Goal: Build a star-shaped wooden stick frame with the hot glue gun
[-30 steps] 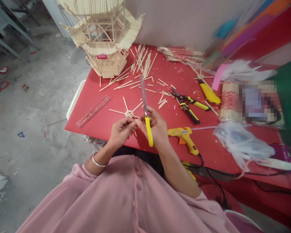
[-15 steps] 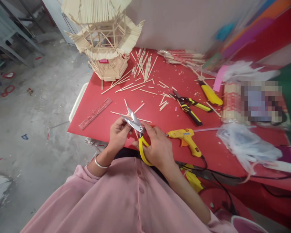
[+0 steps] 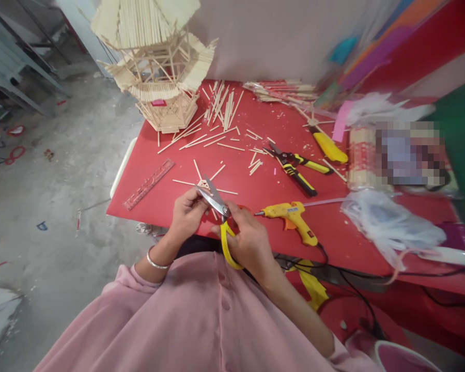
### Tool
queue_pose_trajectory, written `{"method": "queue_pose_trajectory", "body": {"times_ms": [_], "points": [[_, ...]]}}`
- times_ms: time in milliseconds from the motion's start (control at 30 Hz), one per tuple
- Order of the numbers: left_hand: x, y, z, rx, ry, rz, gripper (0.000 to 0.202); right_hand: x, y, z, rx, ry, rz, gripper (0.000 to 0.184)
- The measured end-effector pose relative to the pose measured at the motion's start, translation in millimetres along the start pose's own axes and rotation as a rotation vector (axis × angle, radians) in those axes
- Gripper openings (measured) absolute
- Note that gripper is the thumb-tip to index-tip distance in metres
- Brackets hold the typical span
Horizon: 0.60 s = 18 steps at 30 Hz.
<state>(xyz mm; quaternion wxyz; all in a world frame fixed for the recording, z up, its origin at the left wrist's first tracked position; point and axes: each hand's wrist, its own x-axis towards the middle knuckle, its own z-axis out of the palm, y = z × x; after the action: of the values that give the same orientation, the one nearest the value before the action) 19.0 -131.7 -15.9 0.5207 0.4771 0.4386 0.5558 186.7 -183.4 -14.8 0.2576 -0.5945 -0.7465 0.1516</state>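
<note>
Two hands, both busy, just on my side of the star [image 3: 202,183], a small stick hub with spokes lying on the red table [image 3: 248,170]. Right hand [image 3: 250,232] was clamped on the scissors [image 3: 225,210], one yellow loop showing below the fingers, blades parted in a narrow V and aimed left. Left hand [image 3: 188,212] had thumb and fingertips drawn together in a pinch, right by the nearer blade; couldn't tell what, if anything, was in it, too small and partly covered. Scissors were between me and the star, tips overlapping the hub from this angle; couldn't tell if they touched it.

Step, my read: a trim, lined up, blades not closed. From that pose, next move called for a steady left pinch, fingertips clear of the edges, then a short squeeze from the right. Main risk: nicked finger or a knocked spoke.

Rest, placed off the star: ruler [image 3: 149,184] left; tower [image 3: 158,88] beyond and left; loose sticks [image 3: 228,111] beyond, slightly right; pliers [image 3: 294,168] right, handles spread; glue gun [image 3: 289,211] right and nearer me, nozzle toward my right hand, so worth watching. Neither hand held any of these.
</note>
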Motion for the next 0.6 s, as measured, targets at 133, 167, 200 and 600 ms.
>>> {"method": "queue_pose_trajectory", "body": {"times_ms": [133,167,200,600], "points": [[-1,-1,1.2,0.006,-0.011,-0.008,0.033,-2,1,2,-0.003,0.035,-0.016,0.052],[-2,-1,2.2,-0.002,-0.014,-0.008,0.033,-3,1,1,-0.012,0.047,-0.016,0.052],[-2,-2,3.5,-0.009,-0.017,-0.013,0.033,-4,1,1,-0.022,0.057,-0.012,0.052],[-4,-11,11.4,-0.089,-0.074,-0.15,0.034,-14,6,-1,0.067,0.046,0.097,0.046]]}}
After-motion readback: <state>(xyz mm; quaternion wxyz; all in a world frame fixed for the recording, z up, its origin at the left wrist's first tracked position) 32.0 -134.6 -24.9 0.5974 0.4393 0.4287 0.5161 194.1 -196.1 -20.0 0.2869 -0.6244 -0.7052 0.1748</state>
